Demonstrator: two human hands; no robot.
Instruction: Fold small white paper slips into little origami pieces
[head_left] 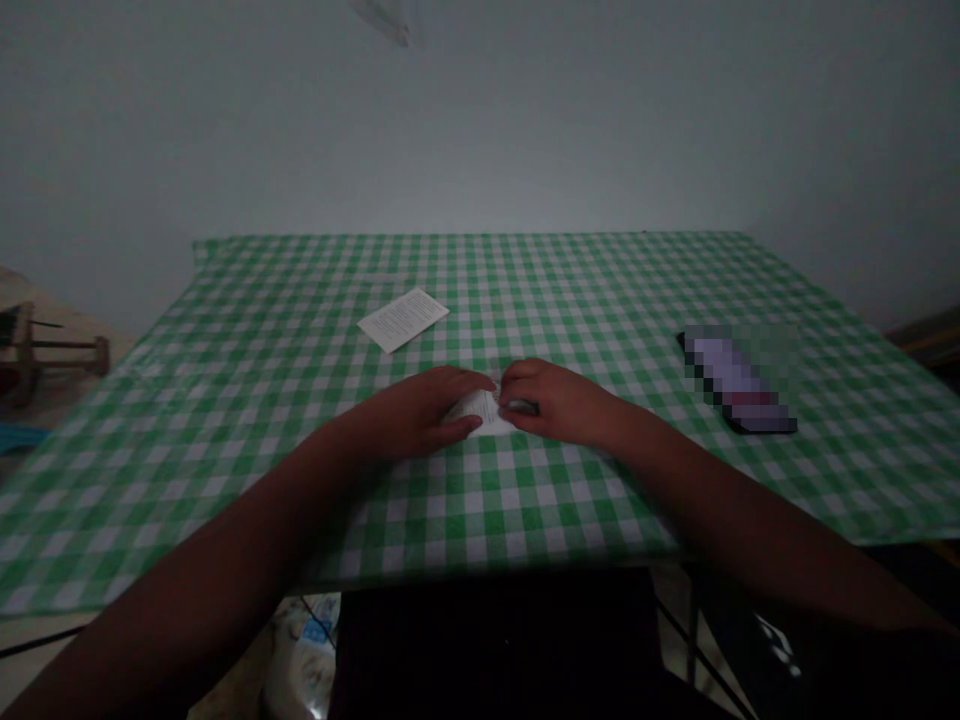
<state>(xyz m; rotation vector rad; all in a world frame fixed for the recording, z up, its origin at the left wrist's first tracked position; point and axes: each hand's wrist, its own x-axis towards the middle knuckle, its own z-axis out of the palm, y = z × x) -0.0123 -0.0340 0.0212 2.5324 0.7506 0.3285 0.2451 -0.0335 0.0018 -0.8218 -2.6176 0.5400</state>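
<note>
Both of my hands meet at the middle of a table covered with a green and white checked cloth (225,420). Between them lies a small piece of white paper (480,408), folded or crumpled. My left hand (420,410) curls its fingers over the paper's left side. My right hand (559,400) pinches the paper's right edge with bent fingers. Most of the paper is hidden under my fingers.
A printed white slip (403,318) lies flat on the cloth beyond my hands, to the left. A dark phone (739,382) with a lit screen rests at the right. A wooden object (45,352) stands on the floor at far left. A plain wall rises behind the table.
</note>
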